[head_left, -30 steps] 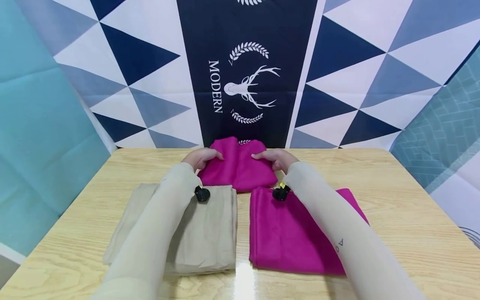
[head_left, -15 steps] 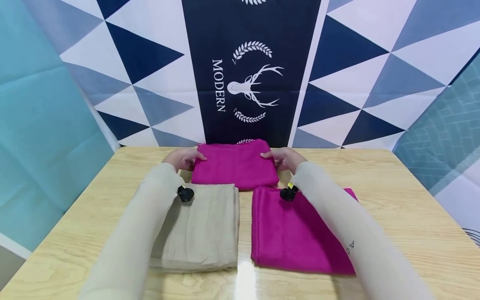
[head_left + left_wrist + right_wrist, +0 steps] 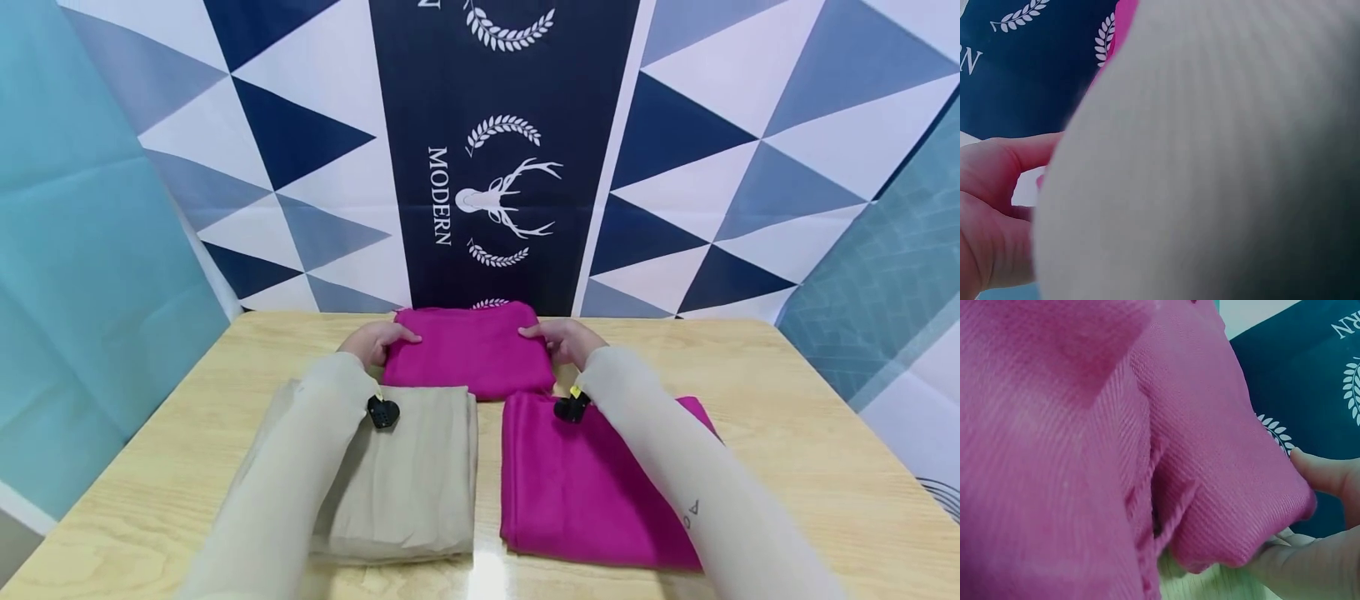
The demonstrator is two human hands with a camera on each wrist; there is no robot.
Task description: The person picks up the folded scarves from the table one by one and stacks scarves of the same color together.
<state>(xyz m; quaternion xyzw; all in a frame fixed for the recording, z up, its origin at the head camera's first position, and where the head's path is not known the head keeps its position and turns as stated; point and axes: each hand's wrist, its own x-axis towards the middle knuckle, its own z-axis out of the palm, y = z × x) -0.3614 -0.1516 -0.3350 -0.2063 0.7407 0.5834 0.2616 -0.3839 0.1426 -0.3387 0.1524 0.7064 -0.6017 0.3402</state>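
Observation:
At the back of the table, a folded magenta scarf (image 3: 468,352) lies between both hands in the head view, smooth and roughly rectangular. My left hand (image 3: 377,342) grips its left side, thumb on top and fingers underneath. The right side is pinched by my right hand (image 3: 566,340), also thumb uppermost; the right wrist view shows thumb and fingers of the hand (image 3: 1319,550) around the scarf's corner (image 3: 1254,506). In the left wrist view a pale sleeve (image 3: 1197,156) hides most of the left hand (image 3: 997,206) and the scarf.
Nearer on the wooden table (image 3: 787,467), a folded beige cloth (image 3: 412,475) lies at left. A second folded magenta cloth (image 3: 577,500) lies at right, partly under the right forearm. Behind the table hangs a patterned backdrop (image 3: 495,200).
My left hand has moved outward to the left, and the scarf has gone from narrower and creased to wider and smoother. The right hand keeps its hold. The head view has shifted slightly.

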